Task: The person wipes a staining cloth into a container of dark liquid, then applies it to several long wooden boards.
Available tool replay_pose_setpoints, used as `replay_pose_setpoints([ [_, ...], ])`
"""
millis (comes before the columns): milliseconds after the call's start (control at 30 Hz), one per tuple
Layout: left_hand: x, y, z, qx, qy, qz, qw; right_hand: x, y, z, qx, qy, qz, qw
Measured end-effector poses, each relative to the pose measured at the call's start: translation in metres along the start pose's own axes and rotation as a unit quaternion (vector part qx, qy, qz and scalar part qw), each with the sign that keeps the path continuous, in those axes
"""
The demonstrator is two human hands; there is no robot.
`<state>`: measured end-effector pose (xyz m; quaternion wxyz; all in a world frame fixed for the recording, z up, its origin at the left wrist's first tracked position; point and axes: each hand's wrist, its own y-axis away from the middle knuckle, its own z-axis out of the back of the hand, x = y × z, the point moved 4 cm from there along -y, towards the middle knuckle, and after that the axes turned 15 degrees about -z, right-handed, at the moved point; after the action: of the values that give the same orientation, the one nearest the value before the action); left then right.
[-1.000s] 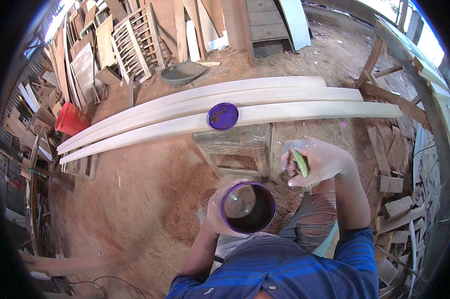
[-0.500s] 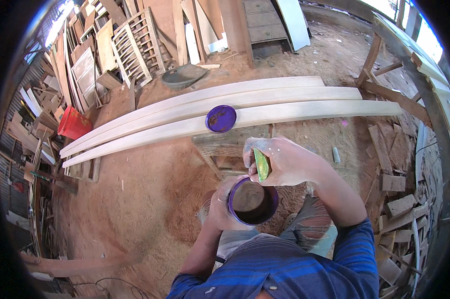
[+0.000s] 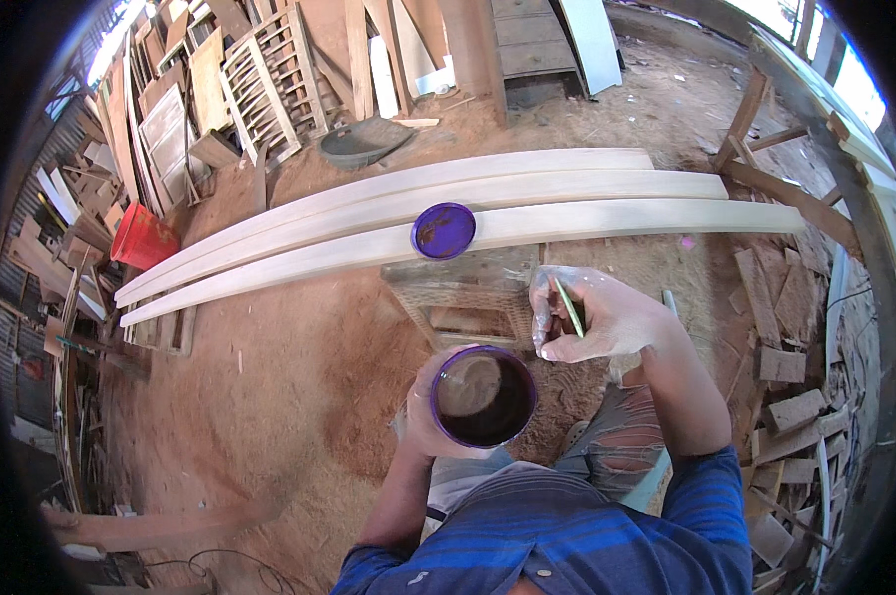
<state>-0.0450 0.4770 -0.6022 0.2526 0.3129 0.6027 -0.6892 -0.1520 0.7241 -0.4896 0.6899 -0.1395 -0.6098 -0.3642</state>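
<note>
My left hand (image 3: 423,412) grips the side of a round tub with a purple rim (image 3: 484,397). Inside it, a grey-brown layer shows on the wall and bottom. To the right of the tub and above it, my right hand (image 3: 612,315) pinches a thin, flat green scraper (image 3: 569,307), seen nearly edge-on. The scraper is apart from the tub. Beyond both hands, a purple lid (image 3: 444,231) smeared with brown rests on the nearest of three long pale wooden boards (image 3: 607,218).
A dusty stool with a woven-pattern side (image 3: 423,290) stands just beyond the tub. A red bucket (image 3: 145,238) is by the boards' left end, and a dark basin (image 3: 361,145) lies behind them. Wood offcuts (image 3: 797,407) pile up at right, near a timber frame (image 3: 795,203).
My right hand has moved right, away from the tub's rim, and the green scraper has turned edge-on. My left hand has shifted the tub slightly left.
</note>
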Motion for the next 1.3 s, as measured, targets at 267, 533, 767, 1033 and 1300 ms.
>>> replay_pose_setpoints([
  [267, 0.009, 0.005, 0.011, -0.085, 0.127, 0.066, 0.986, 0.006, -0.001, -0.013, -0.058, 0.079, 0.046, 0.994],
  [533, 0.008, -0.030, 0.028, -0.086, 0.083, 0.087, 0.989, 0.026, 0.003, -0.035, -0.194, 0.055, 0.118, 0.972],
  [767, 0.012, -0.044, 0.031, -0.090, 0.074, 0.077, 0.990, 0.028, -0.007, -0.053, -0.331, 0.182, 0.301, 0.875],
  [1033, 0.007, -0.052, 0.034, -0.053, 0.051, 0.096, 0.993, 0.027, 0.000, -0.059, -0.348, 0.248, 0.359, 0.830],
  [1300, -0.001, -0.054, 0.036, -0.024, 0.051, 0.088, 0.995, 0.049, 0.012, -0.057, -0.250, 0.325, 0.309, 0.858],
])
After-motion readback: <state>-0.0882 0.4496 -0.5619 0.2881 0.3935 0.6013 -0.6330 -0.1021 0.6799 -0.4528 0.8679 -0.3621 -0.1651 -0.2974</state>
